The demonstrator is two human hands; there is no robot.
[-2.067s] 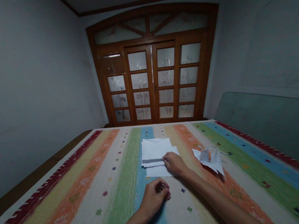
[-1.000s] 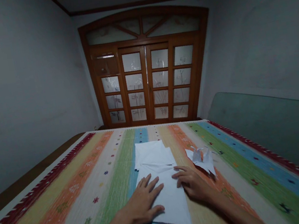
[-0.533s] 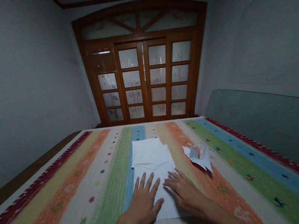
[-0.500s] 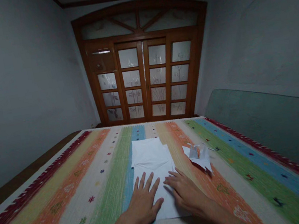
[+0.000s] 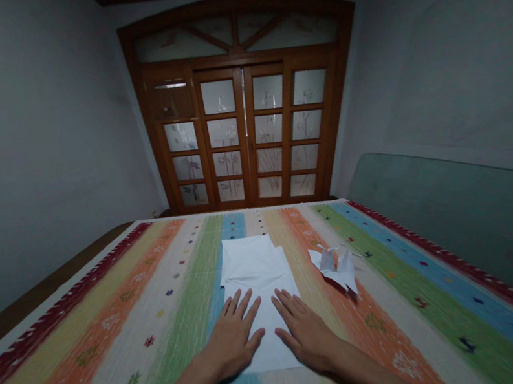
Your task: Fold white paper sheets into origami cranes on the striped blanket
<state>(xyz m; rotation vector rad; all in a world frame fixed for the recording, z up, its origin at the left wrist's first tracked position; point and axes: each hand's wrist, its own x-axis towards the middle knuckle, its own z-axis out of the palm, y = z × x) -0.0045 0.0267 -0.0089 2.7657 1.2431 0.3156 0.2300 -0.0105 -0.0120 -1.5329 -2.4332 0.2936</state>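
Note:
White paper sheets (image 5: 254, 261) lie overlapping on a striped cloth, the far one creased along its near edge. My left hand (image 5: 236, 336) rests flat on the left side of the near sheet, fingers stretched out and slightly spread. On the sheet's right side lies my right hand (image 5: 306, 328), palm down, its fingers pointing away from me. The two thumbs face each other with bare paper between them. Neither hand grips anything. Parts of the near sheet are hidden under both hands.
A crumpled, torn piece of white paper (image 5: 336, 269) with reddish-brown showing sits to the right of the sheets. The striped cloth (image 5: 172, 337) covers the table. Beyond it stand wooden doors with glass panes (image 5: 249, 134). A pale green panel (image 5: 463, 223) leans along the right wall.
My right hand has flattened and its fingers have straightened on the paper. My left hand has shifted slightly left, so the thumbs are farther apart. The whole view has moved a little.

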